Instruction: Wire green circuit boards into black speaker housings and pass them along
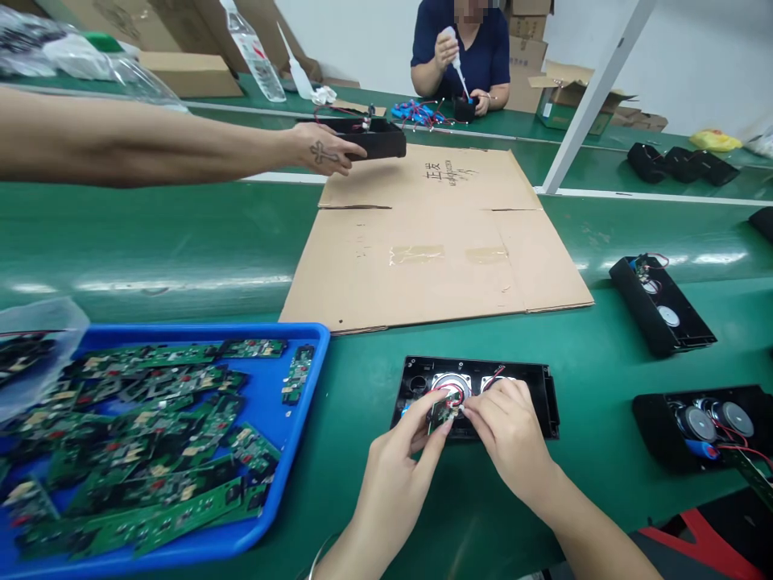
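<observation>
Over a black speaker housing on the green table, my left hand pinches a small green circuit board between thumb and fingers. My right hand is closed beside the board's right end, its fingertips pressed together at a thin wire or plug too small to make out. Two round silver speakers sit inside the housing, partly covered by my hands. A red wire rises behind my right fingers. A blue part shows at the housing's left side.
A blue tray of circuit boards lies left. Cardboard spans the middle. Another person's arm reaches from the left, holding a black housing. More housings lie right. Across the table, a person holds a white bottle.
</observation>
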### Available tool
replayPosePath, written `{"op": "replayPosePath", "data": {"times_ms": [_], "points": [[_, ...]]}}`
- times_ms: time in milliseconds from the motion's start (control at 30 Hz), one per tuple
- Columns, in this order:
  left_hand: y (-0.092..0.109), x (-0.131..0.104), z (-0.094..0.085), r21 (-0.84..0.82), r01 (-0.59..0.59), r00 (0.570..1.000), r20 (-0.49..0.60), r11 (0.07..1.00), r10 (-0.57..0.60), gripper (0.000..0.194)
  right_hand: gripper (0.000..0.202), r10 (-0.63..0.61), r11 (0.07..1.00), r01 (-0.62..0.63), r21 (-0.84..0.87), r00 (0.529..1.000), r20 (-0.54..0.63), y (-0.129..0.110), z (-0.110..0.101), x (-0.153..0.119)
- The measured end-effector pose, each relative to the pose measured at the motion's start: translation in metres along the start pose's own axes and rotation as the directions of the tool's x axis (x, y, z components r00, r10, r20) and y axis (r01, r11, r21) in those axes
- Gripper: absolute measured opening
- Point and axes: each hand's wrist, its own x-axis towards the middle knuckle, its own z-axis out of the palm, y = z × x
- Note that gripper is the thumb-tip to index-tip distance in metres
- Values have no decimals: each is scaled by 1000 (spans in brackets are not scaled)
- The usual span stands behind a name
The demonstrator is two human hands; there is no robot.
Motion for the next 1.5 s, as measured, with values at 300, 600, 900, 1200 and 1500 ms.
{"op": "replayPosePath", "data": {"times_ms": [300, 600, 900, 1200, 1500], "points": [[4, 1, 1, 7, -17, 1000, 20, 1000, 17, 23, 21, -77, 990, 81, -115, 996, 39, -1, 3, 0], [8, 9, -11, 67, -196, 965, 190, 978, 180, 24, 19, -20, 1000, 20, 1, 993, 114, 5, 0, 4], [-1, 7, -9, 94, -235, 955, 210, 968, 211, 22, 25, -55, 997, 52, 55, 996, 66, 4, 0, 6], [-3, 0, -9, 88, -120, 988, 112, 989, 110, 21, 11, 55, 994, -72, 77, 977, 205, 24, -31, 12], [-1, -4, -8, 121, -16, 998, 61, 993, 9, 23, 22, 222, 921, -121, -371, 944, 242, 31, -25, 14]]}}
